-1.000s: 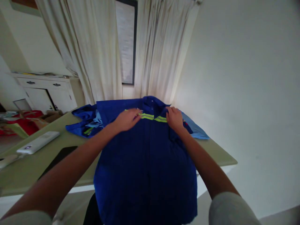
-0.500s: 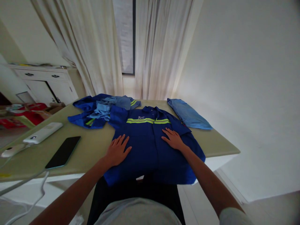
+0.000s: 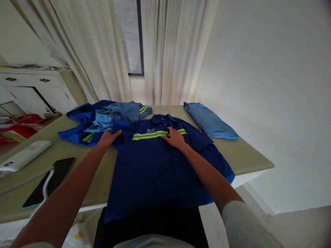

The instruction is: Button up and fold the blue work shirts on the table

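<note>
blue shirt (image 3: 144,165), illegible white lettering (image 3: 150,131)

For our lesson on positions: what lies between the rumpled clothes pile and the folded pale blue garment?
In the head view, the upper part of the blue work shirt, with tabletop showing behind it.

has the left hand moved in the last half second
Yes: judged against the phone, the left hand has moved forward over the table, to the shirt sleeve.
</note>
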